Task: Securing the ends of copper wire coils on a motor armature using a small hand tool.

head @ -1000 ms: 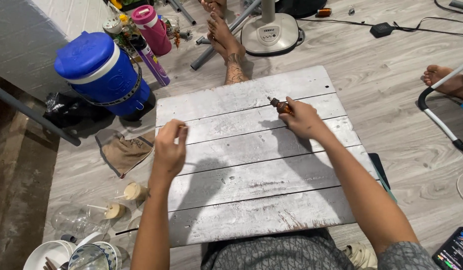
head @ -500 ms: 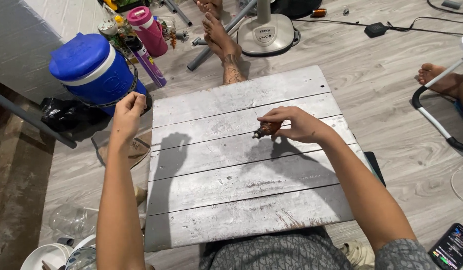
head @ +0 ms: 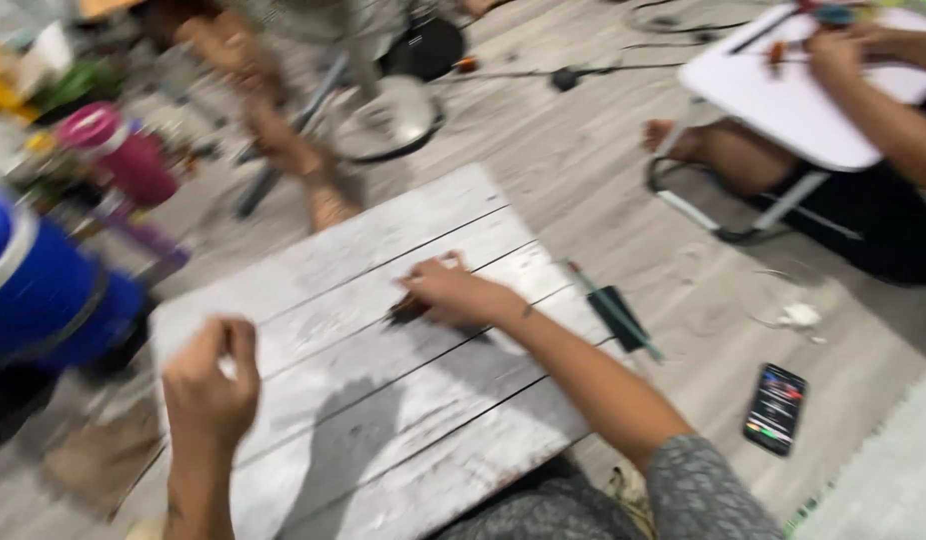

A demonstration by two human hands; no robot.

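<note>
currently, head view, heavily blurred. my right hand (head: 458,295) presses low on the whitewashed plank worktop (head: 383,400), fingers pinched together on a small dark brown tool (head: 408,310) whose tip touches the boards near the middle; the low grip looks meant to steady it against the wood. my left hand (head: 211,385) hovers raised over the worktop's left part, fingers curled in; whether it holds anything i cannot tell. containers: blue drum (head: 43,290) and pink-lidded bottle (head: 123,155) stand on the floor to the left, both closed, contents hidden. phone (head: 776,408) lies on the floor at right.
</note>
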